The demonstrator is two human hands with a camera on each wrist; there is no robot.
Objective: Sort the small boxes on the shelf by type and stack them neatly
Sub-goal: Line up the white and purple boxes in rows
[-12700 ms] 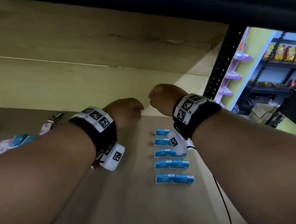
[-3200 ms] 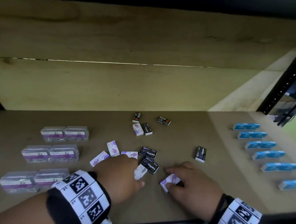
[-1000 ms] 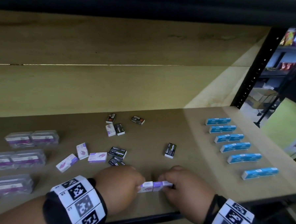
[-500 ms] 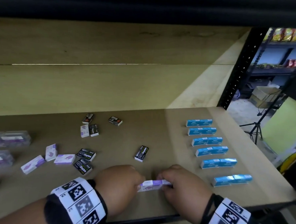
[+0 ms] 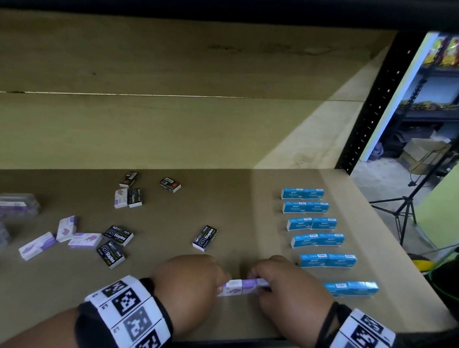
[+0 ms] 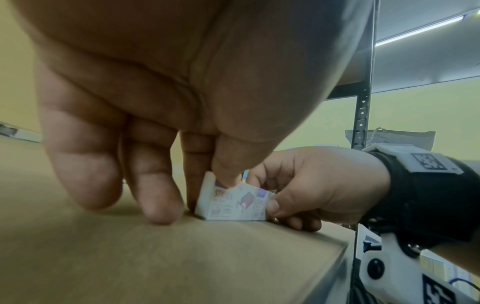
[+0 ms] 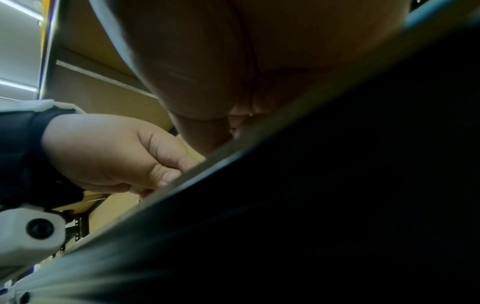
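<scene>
Head view. Pressing two white-and-purple boxes [image 5: 239, 287] end to end near the front edge of the shelf [image 5: 57, 298]; left hand [image 5: 188, 286] pinching the left box, right hand [image 5: 288, 296] pinching the right one, fingers curled on both. Lying already paired in six rows along the right edge: blue boxes [image 5: 318, 241]. Sitting in pairs at the left edge: clear cases [image 5: 11, 209]. Waiting unsorted mid-shelf: black staple boxes [image 5: 117, 234] and more purple boxes [image 5: 85, 240], mixed together. Judging the sorting roughly half done.

Left wrist view. Gripping the near box [image 6: 228, 200] between thumb and fingers, its base touching the shelf; right hand [image 6: 319, 185] holding the adjoining box flush against it.

Right wrist view. Showing mostly the dark shelf edge; left hand [image 7: 109, 154] curling beyond it, boxes hidden.
</scene>
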